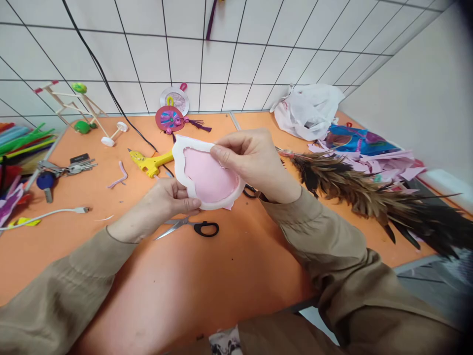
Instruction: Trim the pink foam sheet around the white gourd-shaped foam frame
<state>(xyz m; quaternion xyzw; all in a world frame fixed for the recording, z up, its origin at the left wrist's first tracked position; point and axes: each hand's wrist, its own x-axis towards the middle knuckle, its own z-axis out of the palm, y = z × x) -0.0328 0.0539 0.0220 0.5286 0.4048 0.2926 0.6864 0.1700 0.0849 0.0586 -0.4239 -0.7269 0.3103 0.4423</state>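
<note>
Pink padded piece with a wavy white border (210,177) is held up over the desk (192,291), above the scissors (206,228) and in front of the yellow glue gun (150,165). Looks like felt or foam: probably light, soft, grippy, not fragile, though a hard pinch could dent the puffed middle or tug the edge loose. Best hold: the flat white rim, opposite sides. Both hands are pinched on it: left hand (157,202) at the lower-left corner, thumb on the front face; right hand (256,160) at the upper-right, thumb on the front, knuckles up. Other fingers mostly hidden. Forearms angle in from both sides, right wrist higher than left.
</note>
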